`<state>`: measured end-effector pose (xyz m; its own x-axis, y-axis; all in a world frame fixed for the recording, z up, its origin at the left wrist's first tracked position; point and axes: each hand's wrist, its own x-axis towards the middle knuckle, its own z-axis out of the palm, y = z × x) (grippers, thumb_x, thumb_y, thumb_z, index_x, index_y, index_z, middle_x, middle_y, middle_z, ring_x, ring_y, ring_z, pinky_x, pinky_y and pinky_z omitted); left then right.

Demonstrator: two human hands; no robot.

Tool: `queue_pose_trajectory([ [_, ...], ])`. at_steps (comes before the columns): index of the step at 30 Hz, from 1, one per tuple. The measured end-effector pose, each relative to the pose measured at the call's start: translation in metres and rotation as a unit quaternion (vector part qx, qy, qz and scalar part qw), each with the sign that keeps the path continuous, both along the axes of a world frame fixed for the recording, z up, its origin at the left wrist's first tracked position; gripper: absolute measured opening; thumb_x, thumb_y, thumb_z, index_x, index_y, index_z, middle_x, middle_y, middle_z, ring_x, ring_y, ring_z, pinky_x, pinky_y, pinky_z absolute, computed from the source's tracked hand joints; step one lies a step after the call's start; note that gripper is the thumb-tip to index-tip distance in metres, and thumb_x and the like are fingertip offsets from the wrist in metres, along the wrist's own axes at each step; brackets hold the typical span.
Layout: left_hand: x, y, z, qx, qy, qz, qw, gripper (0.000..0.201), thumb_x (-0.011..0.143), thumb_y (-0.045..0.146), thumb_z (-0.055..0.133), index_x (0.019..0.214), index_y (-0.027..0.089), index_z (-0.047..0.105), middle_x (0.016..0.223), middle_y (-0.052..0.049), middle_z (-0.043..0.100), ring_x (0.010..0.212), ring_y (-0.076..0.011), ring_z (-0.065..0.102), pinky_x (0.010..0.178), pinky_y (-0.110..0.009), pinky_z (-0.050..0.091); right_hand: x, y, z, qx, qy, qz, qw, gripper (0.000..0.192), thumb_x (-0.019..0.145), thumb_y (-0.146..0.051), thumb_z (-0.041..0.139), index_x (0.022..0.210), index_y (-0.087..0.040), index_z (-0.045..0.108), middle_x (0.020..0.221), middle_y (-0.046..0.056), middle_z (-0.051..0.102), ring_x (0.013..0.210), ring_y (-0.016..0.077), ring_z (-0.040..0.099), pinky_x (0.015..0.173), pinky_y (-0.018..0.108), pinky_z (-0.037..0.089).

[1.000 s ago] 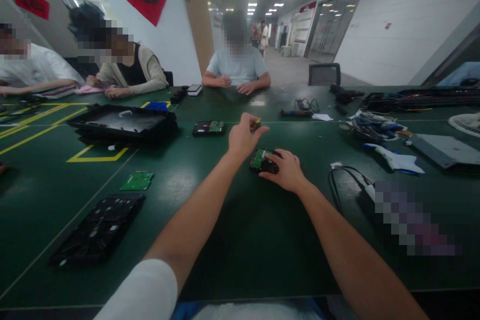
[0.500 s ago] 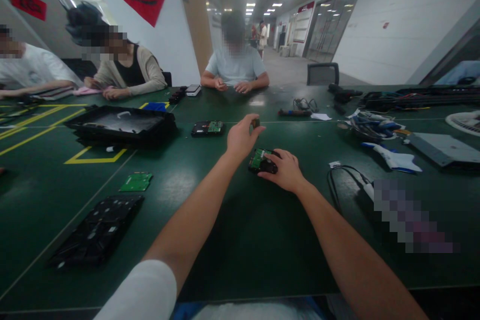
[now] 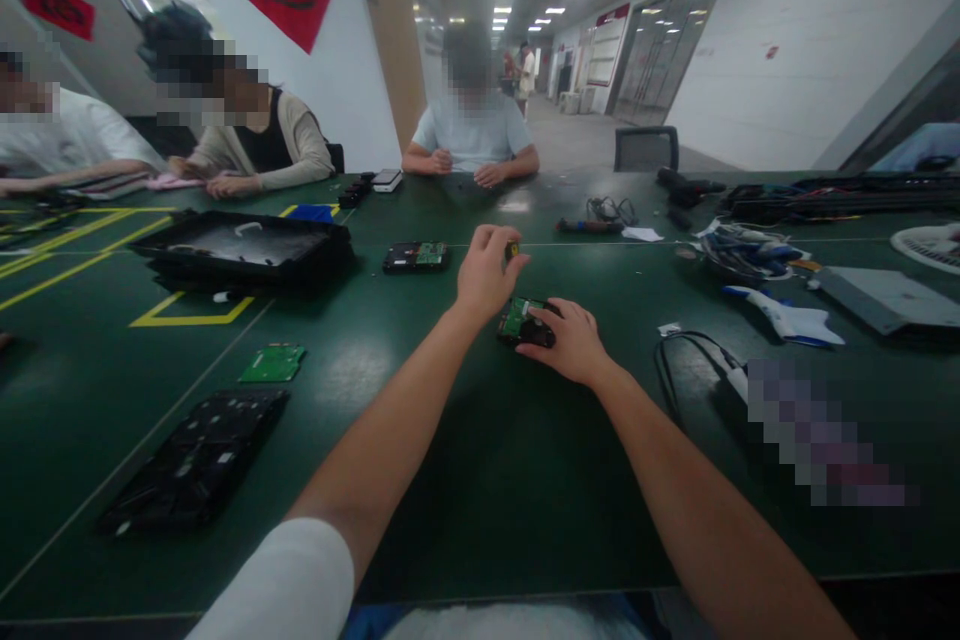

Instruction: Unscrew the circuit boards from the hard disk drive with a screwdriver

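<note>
Head view of a green work table [image 3: 480,480]. The right hand [image 3: 571,340] lies palm down on a small hard drive [image 3: 523,320], fingers curled over its near and right edges and holding it flat against the table; the drive's green circuit board faces up and shows to the left of the fingers. The left hand [image 3: 484,272] is raised just above and behind the drive, thumb and fingertips pinched on the top of a small screwdriver [image 3: 513,249] with a yellow-and-dark handle (its tip is hidden, so contact with the drive cannot be told). The drive sits near the middle of the table, directly ahead of the person. A second hard drive [image 3: 417,256] lies farther off to the left, well apart from the hands. Left of it stands a stack of black trays [image 3: 244,250] beside yellow floor-style markings; nearer the viewer lie a loose green circuit board [image 3: 273,362] and a flat black panel [image 3: 196,460]. To the right, a black cable [image 3: 686,360] loops near the right forearm, and a white-and-blue object [image 3: 787,318] lies beyond it. Three other people sit at the far side: one in a light blue shirt [image 3: 474,132] opposite, with hands resting on the table, and two more at the far left
</note>
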<state>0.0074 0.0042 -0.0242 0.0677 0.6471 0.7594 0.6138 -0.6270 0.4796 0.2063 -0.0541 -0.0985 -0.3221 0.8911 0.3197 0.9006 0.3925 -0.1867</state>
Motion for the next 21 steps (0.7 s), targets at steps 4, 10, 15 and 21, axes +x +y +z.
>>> queue_pose_trajectory([
  [4, -0.005, 0.004, -0.004, 0.004, 0.006, 0.027, 1.0, 0.032, 0.093, 0.019, 0.066, 0.124, 0.024, 0.063, 0.125, -0.01, 0.066, 0.113, -0.0253, 0.066, 0.094, -0.039, 0.056, 0.0, 0.0, 0.001, -0.005, -0.001, -0.004, 1.0, 0.078, 0.082, -0.081, 0.06, 0.142, -0.032, 0.06, 0.151, 0.015, 0.05, 0.141, 0.0391, 0.041, 0.112, 0.062, 0.033],
  [10, -0.006, 0.005, -0.002, -0.035, -0.025, 0.015, 0.999, 0.031, 0.091, 0.032, 0.074, 0.118, 0.026, 0.061, 0.112, -0.008, 0.076, 0.1, -0.0249, 0.073, 0.09, -0.041, 0.056, -0.001, 0.0, 0.002, -0.012, -0.004, -0.001, 1.0, 0.078, 0.083, -0.08, 0.06, 0.143, -0.032, 0.059, 0.151, 0.015, 0.049, 0.142, 0.0394, 0.041, 0.113, 0.062, 0.033],
  [15, 0.0, 0.002, 0.002, -0.066, -0.066, -0.01, 0.996, 0.032, 0.088, 0.041, 0.077, 0.107, 0.026, 0.056, 0.098, -0.004, 0.077, 0.084, -0.0207, 0.075, 0.08, -0.036, 0.058, -0.001, -0.001, 0.002, -0.015, -0.003, -0.006, 1.0, 0.078, 0.083, -0.081, 0.059, 0.143, -0.032, 0.059, 0.152, 0.015, 0.049, 0.143, 0.0401, 0.04, 0.113, 0.063, 0.032],
  [21, 0.0, -0.003, 0.011, -0.056, -0.046, -0.051, 0.996, 0.011, 0.096, 0.028, 0.065, 0.104, 0.026, 0.058, 0.098, -0.002, 0.075, 0.082, -0.0159, 0.072, 0.079, -0.031, 0.056, 0.0, -0.002, 0.004, -0.014, -0.003, -0.002, 1.0, 0.077, 0.084, -0.079, 0.06, 0.143, -0.031, 0.06, 0.152, 0.016, 0.049, 0.143, 0.0397, 0.04, 0.113, 0.062, 0.032],
])
